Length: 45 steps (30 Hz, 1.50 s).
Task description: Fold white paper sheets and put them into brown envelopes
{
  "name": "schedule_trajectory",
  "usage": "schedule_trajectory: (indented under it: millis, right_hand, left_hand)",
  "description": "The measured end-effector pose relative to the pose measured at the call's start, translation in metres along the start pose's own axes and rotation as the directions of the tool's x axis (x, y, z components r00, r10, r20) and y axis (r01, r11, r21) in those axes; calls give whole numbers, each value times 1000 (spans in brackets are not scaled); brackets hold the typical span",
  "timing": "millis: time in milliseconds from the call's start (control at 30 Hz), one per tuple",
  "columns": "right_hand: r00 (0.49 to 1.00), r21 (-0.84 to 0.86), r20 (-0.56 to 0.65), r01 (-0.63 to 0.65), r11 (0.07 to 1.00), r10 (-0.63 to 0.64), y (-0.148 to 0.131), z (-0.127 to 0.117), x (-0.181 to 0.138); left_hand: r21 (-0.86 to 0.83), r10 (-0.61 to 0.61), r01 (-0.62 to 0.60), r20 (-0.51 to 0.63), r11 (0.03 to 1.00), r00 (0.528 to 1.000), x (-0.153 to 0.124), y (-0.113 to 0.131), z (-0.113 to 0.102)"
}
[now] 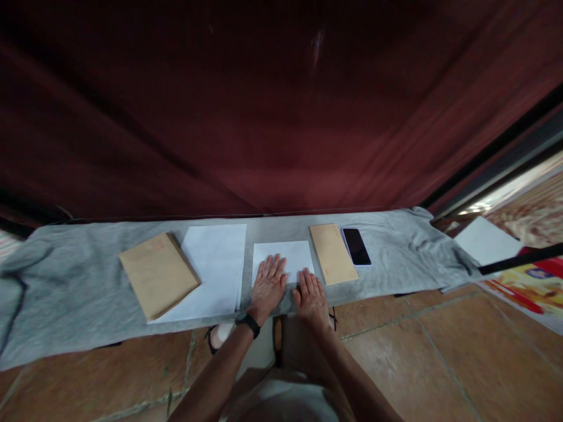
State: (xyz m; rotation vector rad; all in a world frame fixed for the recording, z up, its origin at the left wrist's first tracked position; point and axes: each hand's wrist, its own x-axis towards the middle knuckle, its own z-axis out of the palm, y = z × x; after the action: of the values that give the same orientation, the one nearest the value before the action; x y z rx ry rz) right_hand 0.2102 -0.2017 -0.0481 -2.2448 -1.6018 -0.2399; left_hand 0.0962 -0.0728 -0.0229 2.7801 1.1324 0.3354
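My left hand (267,283) lies flat, fingers stretched out, on the lower left part of a small white sheet (292,255). Beside it my right hand (311,294) rests flat and open at the sheet's lower right edge, partly on the grey cloth (88,275). A black band sits on my left wrist. To the left lies a stack of white paper (217,264) with a brown envelope stack (158,274) overlapping it. A single brown envelope (332,253) lies just right of the small sheet.
A black phone (356,246) lies beside the single envelope. A dark red curtain (264,117) hangs behind the low cloth-covered surface. Another white sheet (486,240) sits far right near colourful printed material (528,281). Tiled floor (440,363) runs in front.
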Motion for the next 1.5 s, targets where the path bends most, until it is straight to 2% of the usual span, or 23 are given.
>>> schedule_trajectory:
  millis: [167,400,500,667,800,967,1233,1500]
  right_hand:
    - [1000,6,3,-17,1000,17,12,-7,-1]
    - [999,77,46,14,997,-17,5,-3,52]
    - [998,61,50,22,998,-25,4,4,61]
    - [999,34,38,31,999,-32,7,12,57]
    - [999,26,30,22,999,-22,6,13,57]
    - [999,30,25,30,999,-30,7,15,57]
    - [999,27,-8,53,998,-53,9,20,54]
    - [999,40,-3,49,998,-49,10,21,53]
  left_hand:
    - [5,2,-2,-15,1000,1000,0,1,0]
    - [30,14,-14,-28,999,1000,0,0,-1]
    - [31,16,-15,-23,999,1000,-2,0,-1]
    - [29,7,-6,-18,1000,1000,6,4,3]
    - [-5,48,-48,5,999,999,33,8,7]
    - [-18,15,-15,-16,1000,1000,57,0,12]
    - [21,-57,58,-46,998,997,48,-19,14]
    - [53,-133,137,-72,989,988,31,-27,9]
